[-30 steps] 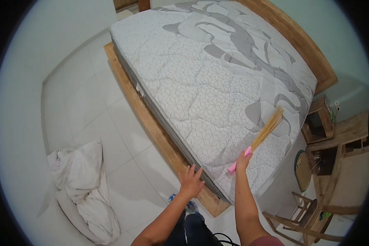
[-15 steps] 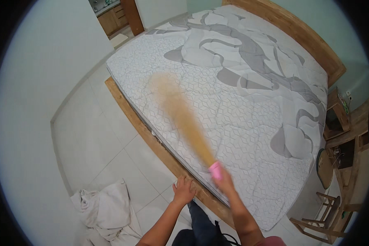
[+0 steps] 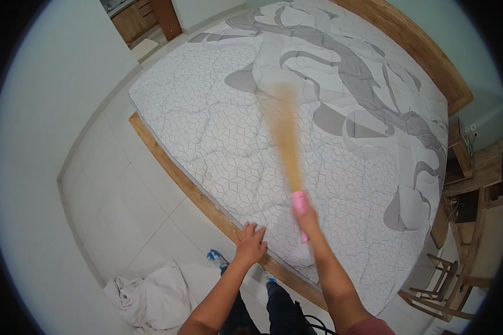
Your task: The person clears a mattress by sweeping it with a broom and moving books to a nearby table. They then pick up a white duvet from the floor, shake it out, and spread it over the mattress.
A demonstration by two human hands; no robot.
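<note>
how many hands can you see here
2: the left hand is at the edge of the mattress, over the wooden bed frame; the right hand grips the pink handle of the stick broom.

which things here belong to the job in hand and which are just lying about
Apparently in use:
pink-handled yellow straw broom, in the right hand
white-and-grey patterned mattress

Apparently just lying about:
crumpled off-white cloth
brown wooden chair
</note>
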